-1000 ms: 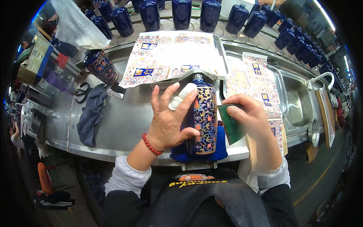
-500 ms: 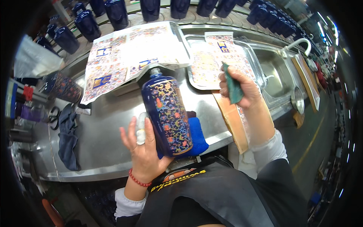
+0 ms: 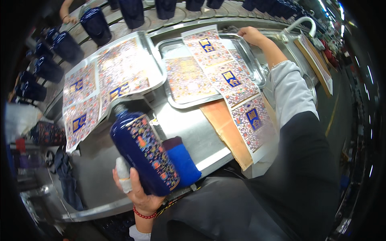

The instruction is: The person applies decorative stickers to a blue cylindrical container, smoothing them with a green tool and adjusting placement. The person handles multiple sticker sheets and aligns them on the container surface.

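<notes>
A dark blue glass bottle (image 3: 138, 150) with a flowered panel leans in my left hand (image 3: 140, 197), which grips it around the base. One finger of this hand wears a white wrap. The bottle's neck points toward the printed sheets on the left. My right hand (image 3: 253, 37) is stretched out to the far right corner of a metal tray (image 3: 177, 103), beside a dark grey lump (image 3: 230, 29). Its fingers look curled, and what they hold, if anything, is hidden. A long strip of flowered transfer sheets (image 3: 241, 96) hangs over the tray's near rim.
More flowered sheets (image 3: 86, 104) lie on another tray at left. A blue cloth (image 3: 183, 164) is by the bottle, an orange-brown board (image 3: 219, 128) under the strip. Blue bottles (image 3: 132, 12) line a conveyor behind, where another person's hand (image 3: 70, 19) shows. A sink tap (image 3: 303, 22) stands right.
My right hand has gone from above the tray's near side to its far right corner; the green scraper it held no longer shows. The view has shifted, and the bottle tilts more.
</notes>
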Demonstrator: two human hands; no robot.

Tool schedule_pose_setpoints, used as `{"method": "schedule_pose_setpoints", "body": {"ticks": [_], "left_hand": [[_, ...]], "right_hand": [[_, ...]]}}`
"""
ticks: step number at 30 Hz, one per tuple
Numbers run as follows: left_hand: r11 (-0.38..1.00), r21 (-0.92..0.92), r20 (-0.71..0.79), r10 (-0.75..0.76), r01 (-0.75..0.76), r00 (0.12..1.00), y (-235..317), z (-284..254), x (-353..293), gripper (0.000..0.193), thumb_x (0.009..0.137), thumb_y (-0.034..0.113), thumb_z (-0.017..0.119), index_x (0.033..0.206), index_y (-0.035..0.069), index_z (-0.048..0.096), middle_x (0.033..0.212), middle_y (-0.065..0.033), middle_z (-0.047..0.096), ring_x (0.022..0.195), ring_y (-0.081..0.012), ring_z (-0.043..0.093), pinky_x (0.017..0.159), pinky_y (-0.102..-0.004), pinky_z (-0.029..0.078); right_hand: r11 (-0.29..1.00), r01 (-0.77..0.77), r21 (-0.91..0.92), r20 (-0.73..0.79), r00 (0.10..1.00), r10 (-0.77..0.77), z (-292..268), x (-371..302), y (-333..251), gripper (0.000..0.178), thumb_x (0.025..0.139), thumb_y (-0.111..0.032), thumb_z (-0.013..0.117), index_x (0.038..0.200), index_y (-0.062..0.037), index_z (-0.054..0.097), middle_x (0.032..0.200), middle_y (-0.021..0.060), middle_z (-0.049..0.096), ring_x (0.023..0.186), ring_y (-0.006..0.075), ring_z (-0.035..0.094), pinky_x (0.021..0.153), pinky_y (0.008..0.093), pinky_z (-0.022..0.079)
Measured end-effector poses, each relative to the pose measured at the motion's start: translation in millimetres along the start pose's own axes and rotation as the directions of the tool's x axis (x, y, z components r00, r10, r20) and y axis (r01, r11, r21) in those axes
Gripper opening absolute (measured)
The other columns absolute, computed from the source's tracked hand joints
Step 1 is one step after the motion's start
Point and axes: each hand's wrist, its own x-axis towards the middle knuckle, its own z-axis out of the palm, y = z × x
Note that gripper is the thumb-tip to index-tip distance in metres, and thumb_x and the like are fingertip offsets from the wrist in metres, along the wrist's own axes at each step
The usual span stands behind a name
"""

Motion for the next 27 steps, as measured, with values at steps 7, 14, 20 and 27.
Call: {"method": "schedule_pose_setpoints", "body": {"ticks": [7,14,20,27], "left_hand": [[0.483,-0.808,0.186,-0.335,0.338,0.924,-10,22,-17,0.099,0.085,0.010,0.076,0.161,0.018,0.012,0.161,-0.0239,0.023,0.141,-0.0403,0.040,0.114,-0.0560,0.039],[0.373,-0.842,0.196,-0.463,0.390,0.865,-4,16,-16,0.089,0.090,0.016,0.069,0.160,0.018,0.014,0.160,-0.0214,0.027,0.140,-0.0389,0.043,0.114,-0.0553,0.040],[0.371,-0.825,0.224,-0.478,0.426,0.849,0,20,-18,0.077,0.097,0.022,0.060,0.160,0.017,0.017,0.159,-0.0190,0.030,0.139,-0.0373,0.045,0.114,-0.0545,0.041],[-0.041,-0.893,0.374,-0.621,0.448,0.689,9,20,-11,0.064,0.104,0.033,0.047,0.159,0.016,0.021,0.157,-0.0156,0.036,0.137,-0.0347,0.048,0.113,-0.0537,0.043]], "right_hand": [[0.747,-0.608,-0.270,0.104,0.752,0.651,53,-39,254,0.025,0.090,-0.012,0.061,0.111,-0.0024,0.072,0.100,0.0127,0.072,0.087,0.0290,0.068,0.072,0.0472,0.056],[0.387,-0.215,0.897,0.245,0.969,-0.030,-2,-58,157,0.021,0.095,-0.019,0.064,0.113,-0.0081,0.068,0.098,0.0046,0.067,0.093,0.0137,0.064,0.062,0.0275,0.053],[0.794,0.589,0.152,0.090,0.791,-0.605,-18,14,-32,0.043,0.092,-0.025,0.072,0.130,-0.0073,0.062,0.112,0.0068,0.063,0.103,0.0182,0.061,0.090,0.0318,0.053],[0.785,0.554,-0.276,0.190,0.832,-0.521,39,57,-108,0.061,0.081,-0.040,0.083,0.123,-0.0025,0.060,0.124,0.0161,0.054,0.118,0.0313,0.057,0.095,0.0422,0.051]]}}
